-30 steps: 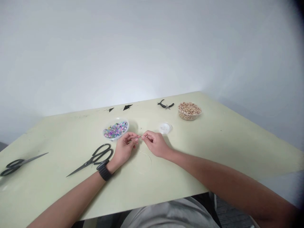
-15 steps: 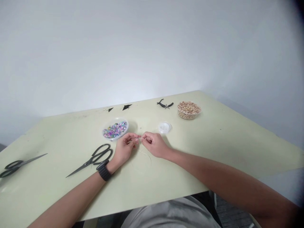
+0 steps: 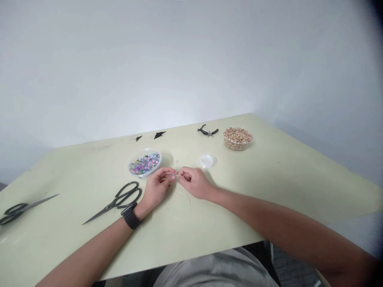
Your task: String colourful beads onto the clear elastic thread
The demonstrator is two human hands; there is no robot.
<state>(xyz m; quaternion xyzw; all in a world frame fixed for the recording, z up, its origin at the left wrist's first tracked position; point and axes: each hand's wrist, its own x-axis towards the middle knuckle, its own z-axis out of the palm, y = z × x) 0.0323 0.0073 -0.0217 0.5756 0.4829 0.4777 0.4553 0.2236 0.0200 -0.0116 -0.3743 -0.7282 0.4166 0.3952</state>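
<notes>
My left hand (image 3: 157, 185), with a dark watch (image 3: 131, 216) at its wrist, is pinched closed at the middle of the table. Fingertip to fingertip with it, my right hand (image 3: 195, 183) is closed in a pinch too. Both hold a thin pale thread (image 3: 184, 195), whose loose end curves down over the tabletop below them. A tiny shiny piece, perhaps a bead, shows at the left fingertips, too small to make out well. Just behind my left hand stands a clear bowl (image 3: 130, 171) of colourful beads (image 3: 145, 163). Behind my right hand is a small white container (image 3: 207, 161).
Black scissors (image 3: 115, 202) lie beside my left wrist, and a second pair (image 3: 22, 209) is at the far left. Black-handled pliers (image 3: 208, 131) and a tub of tan beads or nuts (image 3: 238, 137) are at the back right. Black scraps (image 3: 159, 135) lie near the wall.
Almost nothing differs. Both hands stay together with the thread, and the fingers have shifted very slightly.
</notes>
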